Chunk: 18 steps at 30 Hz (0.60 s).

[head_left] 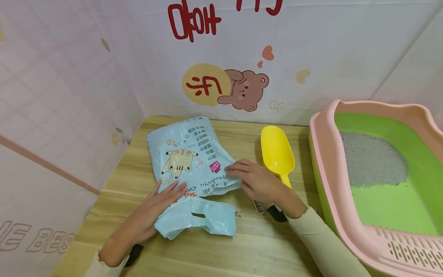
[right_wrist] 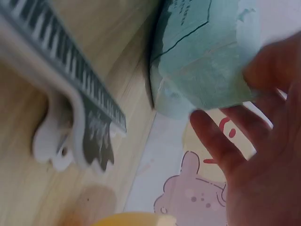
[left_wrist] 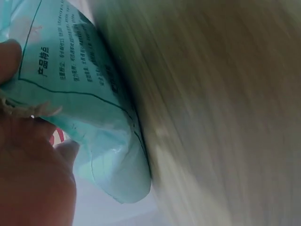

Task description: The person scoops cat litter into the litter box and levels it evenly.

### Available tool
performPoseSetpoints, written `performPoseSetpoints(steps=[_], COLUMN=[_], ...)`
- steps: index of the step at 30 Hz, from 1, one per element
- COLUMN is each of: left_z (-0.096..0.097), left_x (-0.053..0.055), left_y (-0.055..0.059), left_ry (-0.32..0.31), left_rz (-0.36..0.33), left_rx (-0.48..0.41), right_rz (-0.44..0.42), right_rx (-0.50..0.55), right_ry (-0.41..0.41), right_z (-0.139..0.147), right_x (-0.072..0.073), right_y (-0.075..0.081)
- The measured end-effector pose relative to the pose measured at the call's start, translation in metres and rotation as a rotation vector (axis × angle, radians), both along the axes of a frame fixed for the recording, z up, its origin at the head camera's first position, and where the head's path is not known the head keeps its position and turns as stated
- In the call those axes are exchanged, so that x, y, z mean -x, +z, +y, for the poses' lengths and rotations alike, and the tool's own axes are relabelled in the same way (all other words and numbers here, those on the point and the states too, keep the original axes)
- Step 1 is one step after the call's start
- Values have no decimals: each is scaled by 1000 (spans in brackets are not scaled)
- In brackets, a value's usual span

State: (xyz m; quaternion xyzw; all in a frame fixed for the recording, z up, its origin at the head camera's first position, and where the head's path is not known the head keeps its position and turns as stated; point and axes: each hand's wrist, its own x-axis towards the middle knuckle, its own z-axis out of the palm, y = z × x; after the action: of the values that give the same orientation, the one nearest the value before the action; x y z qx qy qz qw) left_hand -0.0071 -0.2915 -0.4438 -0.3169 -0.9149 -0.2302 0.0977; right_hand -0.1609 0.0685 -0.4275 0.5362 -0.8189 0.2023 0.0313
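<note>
A light-blue plastic bag (head_left: 204,154) printed with a cartoon cat lies on the table, its top flap with a cut-out handle hole folded toward me. My left hand (head_left: 152,209) rests on the bag's near left side, fingers stretched across the print; in the left wrist view the bag's side (left_wrist: 94,94) bulges beside that hand. At the bag's right edge, my right hand (head_left: 257,181) touches with extended fingertips. The right wrist view shows this hand (right_wrist: 263,127) with spread fingers around the bag's corner (right_wrist: 211,75).
Right of the bag lies a yellow scoop (head_left: 277,148), its handle partly behind my right hand. A striped black-and-white piece (right_wrist: 75,70) lies under the right wrist. The pink-and-green litter box (head_left: 340,169) with grey litter (head_left: 373,159) stands at right; a printed cloth (head_left: 297,46) hangs behind.
</note>
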Motion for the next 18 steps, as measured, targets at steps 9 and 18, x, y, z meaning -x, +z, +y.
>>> performPoseSetpoints(steps=[9, 18], left_z=[-9, -9], left_x=[6, 19], left_y=[6, 22], left_ry=[50, 434], left_rz=[-160, -436], left_rx=[-177, -369], right_rz=[1, -122], right_rx=[-23, 125], right_ry=[-51, -209], right_z=[-3, -24], right_x=[0, 21], right_y=[-2, 3])
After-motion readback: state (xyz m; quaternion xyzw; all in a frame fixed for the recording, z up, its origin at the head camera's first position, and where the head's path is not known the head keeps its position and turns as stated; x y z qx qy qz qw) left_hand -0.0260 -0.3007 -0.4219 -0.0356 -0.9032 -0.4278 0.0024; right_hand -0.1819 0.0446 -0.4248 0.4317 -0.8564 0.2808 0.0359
